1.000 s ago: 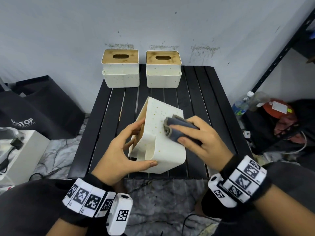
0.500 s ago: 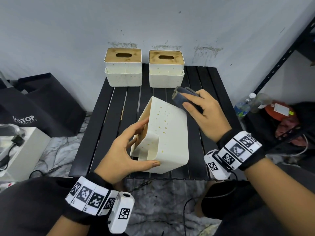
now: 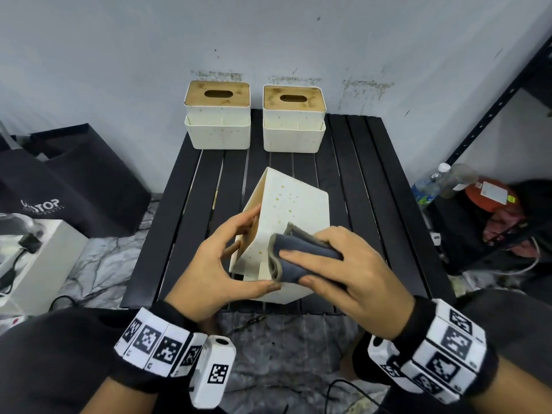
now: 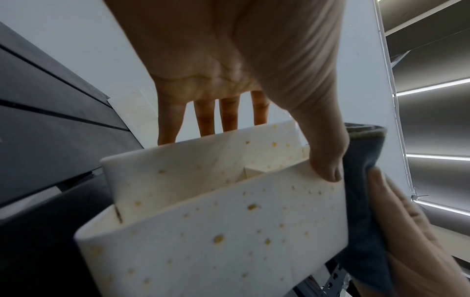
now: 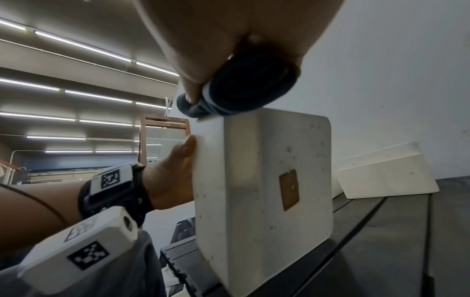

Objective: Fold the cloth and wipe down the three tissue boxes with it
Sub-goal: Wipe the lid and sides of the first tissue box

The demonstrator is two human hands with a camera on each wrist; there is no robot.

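My right hand [image 3: 352,273] has come back down from the box's far top edge to its near end — fingers clamped over the folded grey cloth [image 3: 298,258], pressing it onto the speckled wall. My left hand [image 3: 215,267] grips the tilted cream tissue box [image 3: 295,204], thumb on the near rim, fingers on the wooden lid side. The box sits propped at the front edge of the black slatted table [image 3: 367,186]. Two more tissue boxes — left [image 3: 217,121] and right [image 3: 294,124] — stand along the back edge, against the wall.
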